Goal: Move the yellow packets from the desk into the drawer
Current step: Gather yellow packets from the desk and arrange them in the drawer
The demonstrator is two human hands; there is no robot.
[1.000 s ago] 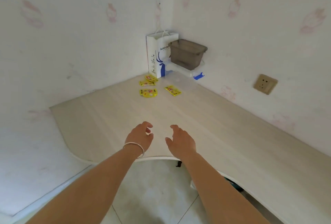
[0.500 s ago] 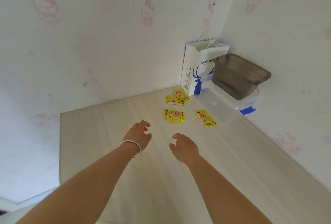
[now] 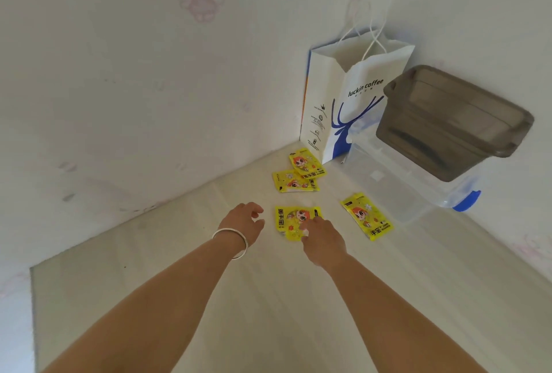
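Four flat yellow foil packets with a cartoon figure printed on them lie on the pale wooden tabletop [image 3: 179, 298], near the corner where the two walls meet. The nearest packet [image 3: 288, 220] lies just in front of both hands. The right hand [image 3: 322, 236] reaches over it, and its fingers cover the near right edge of this packet; I cannot tell if they already grip it or only touch it. The left hand [image 3: 243, 223], with a thin silver bracelet [image 3: 231, 241] on the wrist, is just to the left of the same packet, its fingers loosely bent and holding nothing. A second packet [image 3: 367, 216] lies alone to the right. Two more packets [image 3: 294, 183] [image 3: 307, 162] lie farther back and overlap a little. Behind them stands a white paper bag with a blue deer [image 3: 343, 110]. Beside the bag is a clear plastic box with a blue clip [image 3: 403, 190], and a grey translucent plastic tub [image 3: 454, 121] sits tilted on top of it.
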